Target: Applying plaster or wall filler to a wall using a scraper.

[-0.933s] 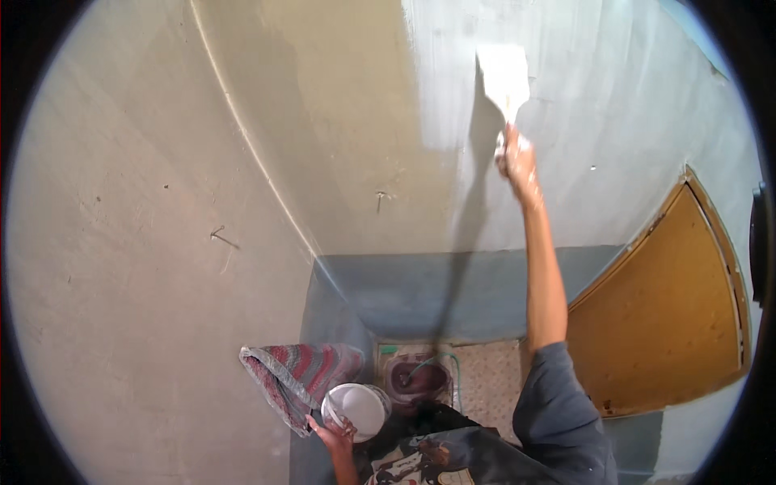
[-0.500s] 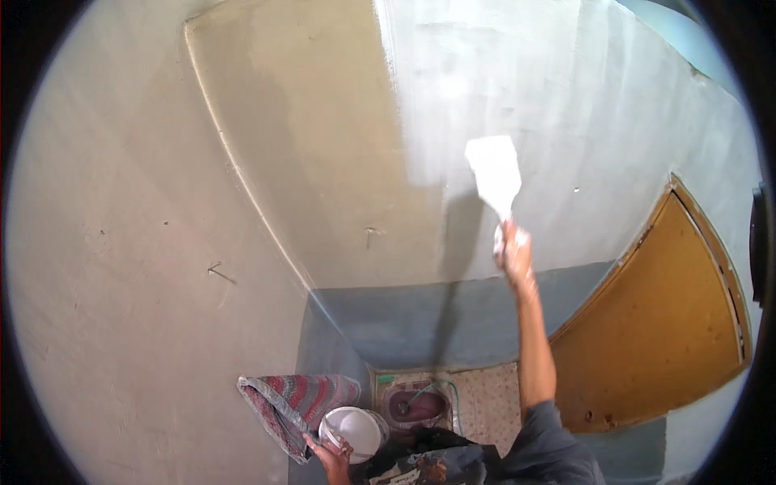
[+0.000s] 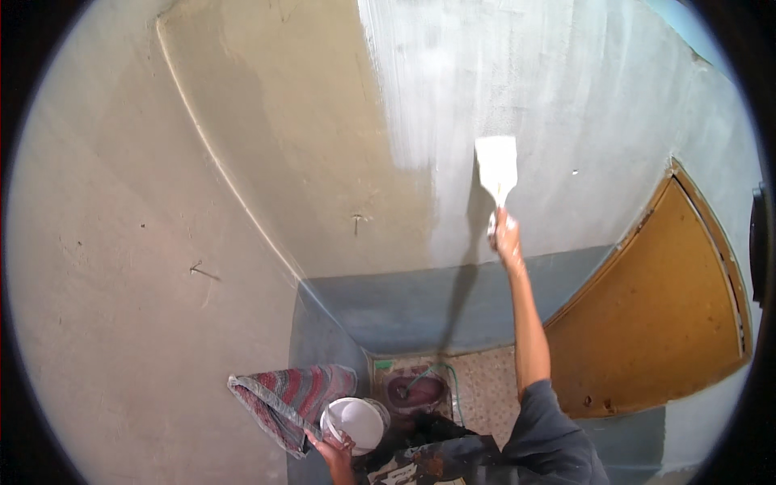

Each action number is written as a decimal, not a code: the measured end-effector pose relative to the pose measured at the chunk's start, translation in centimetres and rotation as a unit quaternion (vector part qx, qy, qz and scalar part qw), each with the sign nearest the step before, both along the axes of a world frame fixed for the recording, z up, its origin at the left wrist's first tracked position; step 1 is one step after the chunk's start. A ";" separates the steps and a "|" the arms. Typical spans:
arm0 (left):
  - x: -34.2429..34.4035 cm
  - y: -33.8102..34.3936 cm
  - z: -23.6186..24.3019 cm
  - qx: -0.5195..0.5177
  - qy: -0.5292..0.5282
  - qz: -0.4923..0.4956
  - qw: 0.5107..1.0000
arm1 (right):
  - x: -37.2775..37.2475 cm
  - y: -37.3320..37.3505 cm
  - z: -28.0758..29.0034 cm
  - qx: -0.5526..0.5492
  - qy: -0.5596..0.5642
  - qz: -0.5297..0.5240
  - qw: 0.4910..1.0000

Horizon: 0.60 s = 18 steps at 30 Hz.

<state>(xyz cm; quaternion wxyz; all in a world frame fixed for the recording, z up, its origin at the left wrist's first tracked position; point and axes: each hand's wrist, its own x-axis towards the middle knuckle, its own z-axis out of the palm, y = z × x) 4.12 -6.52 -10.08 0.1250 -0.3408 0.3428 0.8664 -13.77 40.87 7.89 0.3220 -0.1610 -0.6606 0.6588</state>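
My right hand [image 3: 506,236] grips the handle of a wide, white-coated brush [image 3: 496,162], its head against the whitened upper part of the wall ahead [image 3: 436,81]; white paint smears my fingers. Low on the left, my left hand [image 3: 335,446] is closed on the rim or handle of a white bucket [image 3: 356,422] with white liquid inside. Directly beside it is a striped red and grey cloth [image 3: 295,392], reaching toward my left fingers. Left of the whitened area the wall is still beige [image 3: 323,121], with a lower grey-blue band [image 3: 388,299] beneath.
A squat toilet [image 3: 412,390] with a green hose is set in the speckled tiled floor [image 3: 485,380]. An orange-brown door [image 3: 647,307] stands at the right. The bare left wall [image 3: 121,323] carries a metal hook [image 3: 198,270], and another hook [image 3: 356,222] sticks out ahead.
My right hand and the brush have come down the wall from higher up. The camera view has shifted, and the bucket and cloth sit lower in the picture than at first.
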 end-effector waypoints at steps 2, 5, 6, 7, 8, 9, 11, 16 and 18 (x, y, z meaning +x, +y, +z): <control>-0.2 -0.3 0.1 -0.024 -0.005 0.011 1.000 | 0.8 -1.5 -5.8 -0.040 -0.036 0.011 0.999; 0.1 -0.5 -0.6 -0.027 -0.016 0.026 0.999 | 3.5 -2.8 -13.1 -0.034 -0.115 0.001 0.993; 0.3 -0.6 -0.7 -0.025 -0.014 0.019 0.999 | 4.9 -3.1 -14.7 -0.030 -0.128 -0.006 0.991; 0.1 -0.6 -0.8 -0.022 -0.008 0.010 1.000 | 5.6 -3.2 -15.4 -0.025 -0.137 -0.015 0.990; 0.1 -1.0 -1.0 -0.023 0.000 0.015 1.000 | 5.7 -4.1 -14.6 -0.025 -0.129 -0.010 0.991; 0.2 -1.5 -1.3 -0.006 -0.011 0.016 1.000 | 6.2 -4.9 -13.7 -0.061 -0.131 -0.004 0.990; -0.2 -1.4 -1.5 0.013 -0.019 0.021 0.999 | 6.6 -5.8 -9.7 -0.084 -0.091 0.023 0.992; -0.8 -0.9 -1.6 0.001 -0.016 0.029 0.999 | 3.1 -6.6 10.9 0.045 0.117 0.081 0.989; -0.8 -0.8 -1.5 0.000 0.027 -0.005 1.000 | 0.5 -7.6 18.3 0.085 0.182 0.085 0.976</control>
